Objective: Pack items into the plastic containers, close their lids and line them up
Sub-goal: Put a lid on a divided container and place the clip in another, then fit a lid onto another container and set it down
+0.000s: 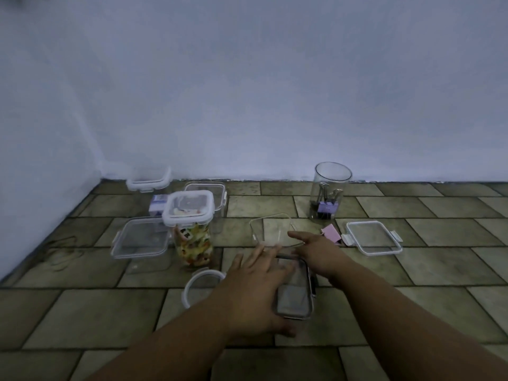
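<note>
A flat rectangular plastic container (295, 298) with a grey-rimmed clear lid lies on the tiled floor in front of me. My left hand (255, 292) rests flat on its left side, fingers spread over the lid and thumb at the near corner. My right hand (316, 248) presses down on its far right end with the thumb stretched out to the left. Just beyond stands an open, lidless clear container (270, 229). A tall lidded container (192, 229) holds colourful items.
A round jar (328, 193) holds binder clips, with a pink clip (332, 233) and a loose square lid (373, 237) near it. A round lid (203, 281) lies at my left wrist. More lidded containers (140, 240) and a small box (159, 204) stand at the left, by the wall.
</note>
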